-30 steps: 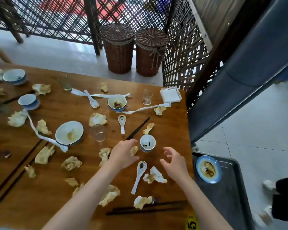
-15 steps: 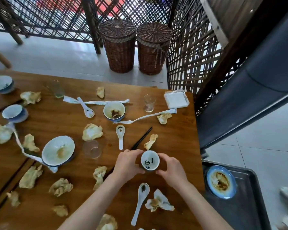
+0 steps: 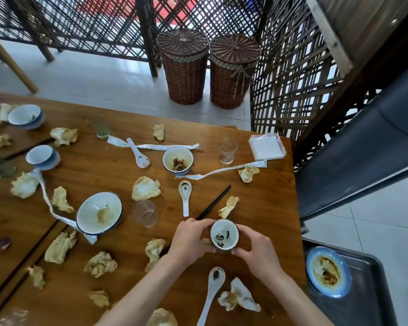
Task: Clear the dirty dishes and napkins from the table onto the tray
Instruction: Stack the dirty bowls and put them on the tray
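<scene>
A small white cup [image 3: 224,234] with dark residue sits between both hands near the table's right front. My left hand [image 3: 189,238] curls round its left side and also pinches a crumpled napkin bit. My right hand [image 3: 253,248] curls round the cup's right side. A dark tray [image 3: 368,302] lies lower right, off the table, holding a dirty blue-rimmed plate [image 3: 327,271]. Dirty bowls [image 3: 177,160] [image 3: 99,212], white spoons [image 3: 185,196] [image 3: 212,290], glasses [image 3: 145,212] and several crumpled napkins [image 3: 146,188] are scattered over the wooden table [image 3: 264,196].
Black chopsticks [image 3: 213,203] lie just beyond the cup. A napkin pack [image 3: 266,148] sits at the far right corner. Paper strips [image 3: 224,170] trail across the table. Two wicker baskets [image 3: 184,67] and a lattice screen stand behind. A dark bench back [image 3: 363,147] is on the right.
Both hands moved forward from above the table and closed round the small white cup. The view has shifted slightly, and the cup stays at the same spot.
</scene>
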{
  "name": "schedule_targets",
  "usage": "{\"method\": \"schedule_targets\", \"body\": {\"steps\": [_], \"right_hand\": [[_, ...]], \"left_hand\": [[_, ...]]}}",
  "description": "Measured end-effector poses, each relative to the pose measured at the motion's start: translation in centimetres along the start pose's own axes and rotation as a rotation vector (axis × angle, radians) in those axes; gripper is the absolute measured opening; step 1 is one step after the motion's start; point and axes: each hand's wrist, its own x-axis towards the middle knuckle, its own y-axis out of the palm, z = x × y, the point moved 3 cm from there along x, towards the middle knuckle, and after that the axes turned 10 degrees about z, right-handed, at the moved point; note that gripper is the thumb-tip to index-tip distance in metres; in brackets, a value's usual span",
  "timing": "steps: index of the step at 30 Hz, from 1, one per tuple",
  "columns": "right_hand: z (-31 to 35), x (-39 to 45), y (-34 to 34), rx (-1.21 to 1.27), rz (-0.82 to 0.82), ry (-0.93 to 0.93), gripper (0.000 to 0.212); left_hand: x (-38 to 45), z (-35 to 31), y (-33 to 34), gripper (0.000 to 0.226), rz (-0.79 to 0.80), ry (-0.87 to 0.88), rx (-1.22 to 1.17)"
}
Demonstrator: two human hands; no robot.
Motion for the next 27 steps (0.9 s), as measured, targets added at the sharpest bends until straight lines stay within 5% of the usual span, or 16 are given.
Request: {"method": "schedule_targets", "body": {"steps": [13,27], "right_hand": [[10.8,-2.0,0.9,0.047,-0.051,-0.141,0.064],[28.9,-2.6,10.8,0.151,-0.087,-0.193,0.056]], "left_hand": [[-6.6,4.3,-8.9,0.068,-0.061,0.098,-0.070],[-14.9,18.3,-21.9,0.065,-0.047,0.189,-0.076]]}}
